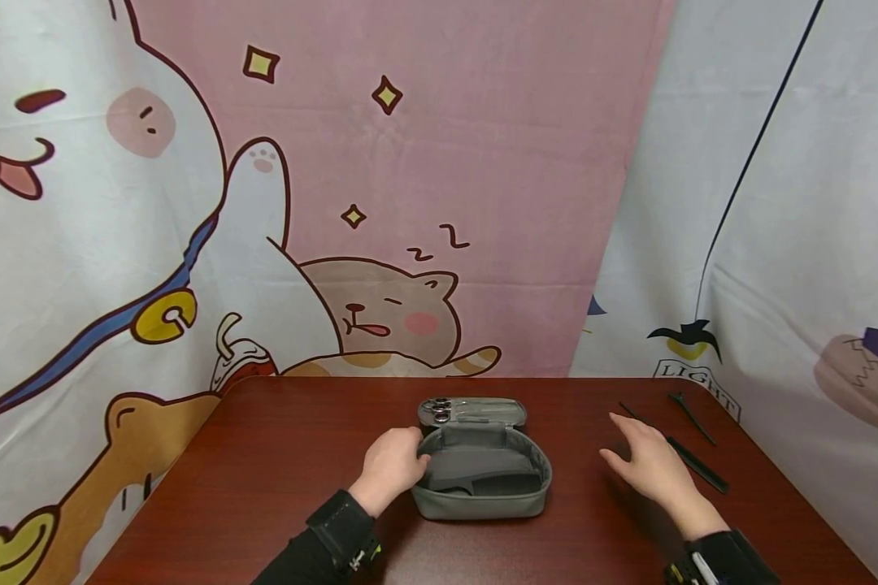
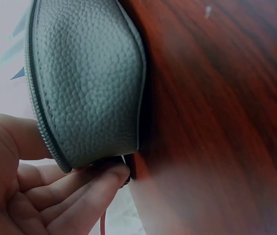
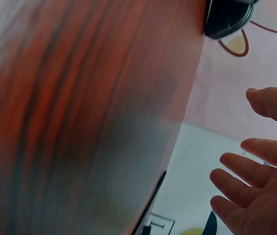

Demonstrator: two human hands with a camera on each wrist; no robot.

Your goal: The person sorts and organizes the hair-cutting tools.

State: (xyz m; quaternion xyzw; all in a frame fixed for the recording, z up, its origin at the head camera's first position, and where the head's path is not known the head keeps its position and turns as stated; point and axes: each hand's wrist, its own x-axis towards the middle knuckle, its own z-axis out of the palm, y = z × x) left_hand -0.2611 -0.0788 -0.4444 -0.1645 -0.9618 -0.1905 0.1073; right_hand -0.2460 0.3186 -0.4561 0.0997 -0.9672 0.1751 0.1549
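A grey-green zip case (image 1: 483, 509) lies unzipped on the table, its lid folded back. My left hand (image 1: 390, 470) grips the case's left side, thumb over the rim; the left wrist view has the fingers around the zipped edge and pebbled wall (image 2: 89, 83). Inside the case lies a dark, flat thing with a handle (image 1: 508, 485), perhaps a comb. Scissors (image 1: 440, 409) show in the lid's pocket. My right hand (image 1: 654, 465) hovers over the table at the right, fingers extended and holding nothing. Beneath and beside it lies a slim black comb-like tool (image 1: 702, 470) with a thin tail, partly hidden.
A slender dark clip-like piece (image 1: 691, 417) lies near the table's back right corner. The reddish-brown table (image 1: 263, 487) ends at a cloth backdrop (image 1: 534, 203) with cartoon animals, which also runs along the right side.
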